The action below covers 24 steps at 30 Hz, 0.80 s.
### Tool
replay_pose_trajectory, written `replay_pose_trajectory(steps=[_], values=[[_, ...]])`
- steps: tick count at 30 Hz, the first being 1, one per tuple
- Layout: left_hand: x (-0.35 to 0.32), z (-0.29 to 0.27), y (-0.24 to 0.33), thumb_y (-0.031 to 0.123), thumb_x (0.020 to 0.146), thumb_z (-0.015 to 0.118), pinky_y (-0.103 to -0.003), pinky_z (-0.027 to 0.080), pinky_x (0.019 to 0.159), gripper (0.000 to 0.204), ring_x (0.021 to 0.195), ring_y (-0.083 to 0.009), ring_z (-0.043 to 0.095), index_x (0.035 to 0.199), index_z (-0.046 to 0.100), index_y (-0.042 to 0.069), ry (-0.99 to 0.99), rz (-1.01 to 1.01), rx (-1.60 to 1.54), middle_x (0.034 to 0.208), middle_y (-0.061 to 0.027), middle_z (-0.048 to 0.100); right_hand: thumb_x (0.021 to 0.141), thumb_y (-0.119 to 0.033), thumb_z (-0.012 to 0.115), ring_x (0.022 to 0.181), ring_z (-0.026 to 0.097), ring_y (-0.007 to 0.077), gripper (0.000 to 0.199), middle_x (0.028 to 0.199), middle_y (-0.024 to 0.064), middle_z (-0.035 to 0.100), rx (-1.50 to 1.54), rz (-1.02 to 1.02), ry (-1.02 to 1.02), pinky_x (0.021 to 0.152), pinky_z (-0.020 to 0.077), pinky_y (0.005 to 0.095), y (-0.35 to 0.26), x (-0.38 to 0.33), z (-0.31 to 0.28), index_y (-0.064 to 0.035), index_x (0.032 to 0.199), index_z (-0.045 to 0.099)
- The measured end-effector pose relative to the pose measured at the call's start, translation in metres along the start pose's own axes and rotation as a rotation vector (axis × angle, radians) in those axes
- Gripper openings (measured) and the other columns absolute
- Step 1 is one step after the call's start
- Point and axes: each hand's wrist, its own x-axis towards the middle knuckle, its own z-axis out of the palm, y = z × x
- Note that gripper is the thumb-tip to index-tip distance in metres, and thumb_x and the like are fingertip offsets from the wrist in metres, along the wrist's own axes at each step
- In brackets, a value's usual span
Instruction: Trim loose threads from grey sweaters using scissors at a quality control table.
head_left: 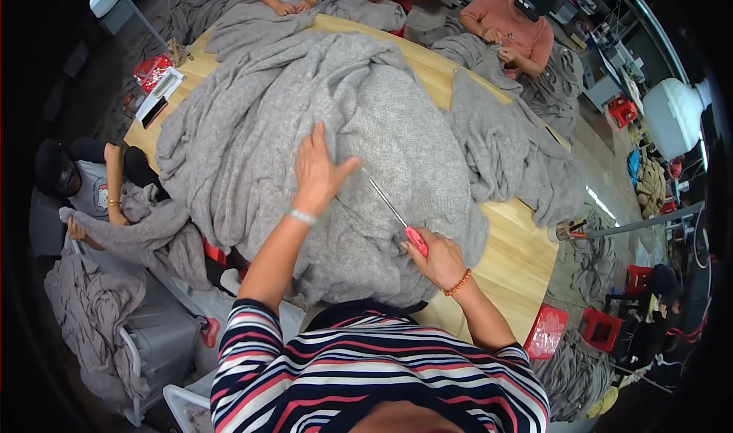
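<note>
A large heap of grey knitted fabric (397, 120) covers most of the wooden table in front of me. My left hand (319, 172) is over the middle of it, fingers stretched and thumb spread, with nothing held. Whether the palm presses on the cloth I cannot tell. My right hand (440, 259) is wrapped round the red handle of a tool with a long thin metal shaft (391, 206). The shaft slants up and left across the fabric, its tip near my left thumb. The tip's exact shape is too small to make out.
Bare wood of the table (508, 242) shows at the right. Co-workers sit along the far side and at the left, handling grey cloth. A grey bin (164, 341) with fabric stands at lower left. A phone (155, 112) lies on the left edge; red stools (601, 330) stand at right.
</note>
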Motion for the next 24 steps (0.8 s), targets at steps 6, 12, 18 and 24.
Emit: replay_pose_trajectory(steps=[6,12,18,24], values=[[0.011,0.048,-0.073,0.016,0.085,0.073,-0.026,0.049,0.081,0.044,0.091,-0.0127,0.061,0.122,0.056,-0.001,-0.364,-0.463,-0.581,0.103,-0.0067,0.066,0.090,-0.038,0.063,0.077,0.065,0.0403,0.037,0.084,0.0202,0.067,0.005,0.041,0.045,0.071,0.0509,0.0463,-0.010,-0.008,0.003,-0.0080,0.111,0.063],[0.000,0.036,-0.069,0.005,0.094,0.059,-0.025,0.051,0.079,0.015,0.086,-0.0116,0.062,0.109,0.060,0.005,-0.134,-0.739,-1.495,0.102,-0.0054,0.067,0.090,-0.037,0.060,0.070,0.065,0.0407,0.033,0.073,0.0202,0.066,-0.016,-0.027,-0.030,0.065,0.0509,0.0487,-0.027,0.006,0.002,-0.0076,0.104,0.062],[-0.008,0.031,-0.070,0.004,0.095,0.056,-0.025,0.049,0.082,0.013,0.092,-0.0103,0.059,0.108,0.059,0.004,-0.082,-0.673,-1.569,0.103,-0.0041,0.065,0.091,-0.037,0.061,0.074,0.066,0.0379,0.034,0.080,0.0173,0.068,-0.048,0.009,-0.108,0.068,0.0506,0.0473,-0.033,0.016,0.001,-0.0101,0.111,0.062],[-0.018,0.045,-0.066,0.006,0.097,0.053,-0.018,0.043,0.077,0.013,0.084,-0.0034,0.054,0.109,0.058,0.005,-0.086,-0.297,-1.066,0.093,0.0023,0.062,0.090,-0.037,0.061,0.073,0.065,0.0383,0.033,0.078,0.0175,0.068,-0.001,0.014,-0.047,0.066,0.0503,0.0471,-0.036,0.023,0.008,-0.0096,0.109,0.062]])
